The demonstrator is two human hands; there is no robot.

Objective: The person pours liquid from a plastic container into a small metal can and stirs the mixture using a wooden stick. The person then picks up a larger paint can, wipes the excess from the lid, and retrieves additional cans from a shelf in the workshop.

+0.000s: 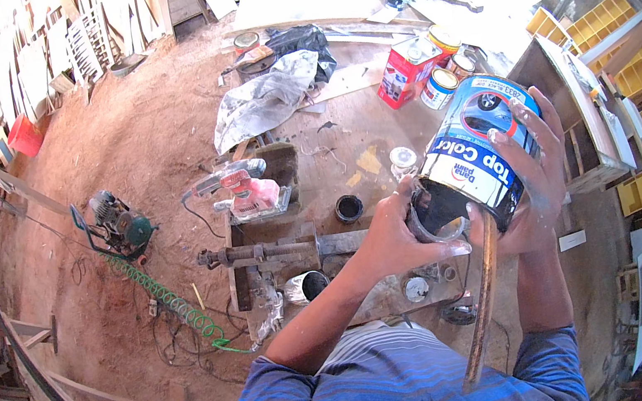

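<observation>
My right hand (pixel 543 157) grips a blue and white paint can (pixel 472 134), fingers spread round its side and base. The can is tilted, its dark-smeared lower end close to a small cup (pixel 419 223) with a dark inside. My left hand (pixel 388 238) is wrapped round this cup. A long brown wooden stick (pixel 482 305) slants from beside the can's lower end toward my chest; whether it sits in the can or between my fingers, I cannot tell. Both hands carry pale paint smears. Below them is the workbench (pixel 358 140).
A pink sander (pixel 252 192), a black-filled pot (pixel 348 209), a paint-stained white tin (pixel 306 287) and a metal clamp bar (pixel 262 252) lie on the bench. Farther off stand a red can (pixel 406 74) and grey cloth (pixel 267 98). An air compressor (pixel 117 224) with green hose (pixel 164 297) is at left.
</observation>
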